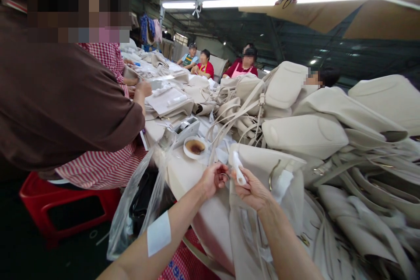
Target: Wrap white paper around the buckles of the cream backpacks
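Observation:
My left hand (212,178) is closed in a pinch on a small metal ring (225,176) at the top of a cream handbag (262,183) that hangs over the table edge. My right hand (250,189) is closed around a white tube-shaped piece (238,167), perhaps a wrapped strap end, held upright just beside the ring. The two hands almost touch. A white patch is stuck on my left forearm (159,232).
A big heap of cream handbags (328,135) and straps fills the table to the right. A small dish with brown liquid (194,146) and a grey box (185,129) lie behind my hands. A person in brown (59,109) stands at left by a red stool (65,210). A clear plastic bag (138,205) hangs at the table edge. Other workers sit far back.

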Demonstrator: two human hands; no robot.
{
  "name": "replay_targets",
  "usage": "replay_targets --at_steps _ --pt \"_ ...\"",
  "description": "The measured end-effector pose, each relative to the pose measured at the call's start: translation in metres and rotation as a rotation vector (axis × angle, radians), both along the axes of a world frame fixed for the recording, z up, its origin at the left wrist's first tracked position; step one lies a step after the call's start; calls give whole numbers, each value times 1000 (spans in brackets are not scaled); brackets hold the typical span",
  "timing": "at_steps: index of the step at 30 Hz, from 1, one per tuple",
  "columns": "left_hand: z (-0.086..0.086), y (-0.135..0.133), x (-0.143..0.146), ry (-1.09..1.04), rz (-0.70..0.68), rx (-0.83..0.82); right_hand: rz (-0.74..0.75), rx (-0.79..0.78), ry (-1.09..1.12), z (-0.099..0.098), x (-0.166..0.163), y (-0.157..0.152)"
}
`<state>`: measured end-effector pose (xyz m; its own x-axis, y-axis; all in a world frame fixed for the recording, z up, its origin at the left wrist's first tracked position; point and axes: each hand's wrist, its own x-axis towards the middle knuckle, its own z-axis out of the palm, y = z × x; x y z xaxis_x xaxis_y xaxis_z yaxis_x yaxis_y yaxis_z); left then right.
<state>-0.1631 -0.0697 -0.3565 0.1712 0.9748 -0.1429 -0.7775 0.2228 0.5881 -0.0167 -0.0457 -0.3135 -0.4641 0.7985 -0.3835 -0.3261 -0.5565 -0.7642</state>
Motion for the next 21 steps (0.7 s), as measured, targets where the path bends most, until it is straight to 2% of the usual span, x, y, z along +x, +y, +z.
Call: replay_targets --at_steps 4,9,21 --pt "1 -2 -2 40 -78 15 -63 78 -139 -8 2 3" --pt "2 -3 -6 53 -157 31 -59 127 -182 -14 3 4" --pt "1 1 -8 41 -164 14 -67 192 -276 -6 -5 -5"
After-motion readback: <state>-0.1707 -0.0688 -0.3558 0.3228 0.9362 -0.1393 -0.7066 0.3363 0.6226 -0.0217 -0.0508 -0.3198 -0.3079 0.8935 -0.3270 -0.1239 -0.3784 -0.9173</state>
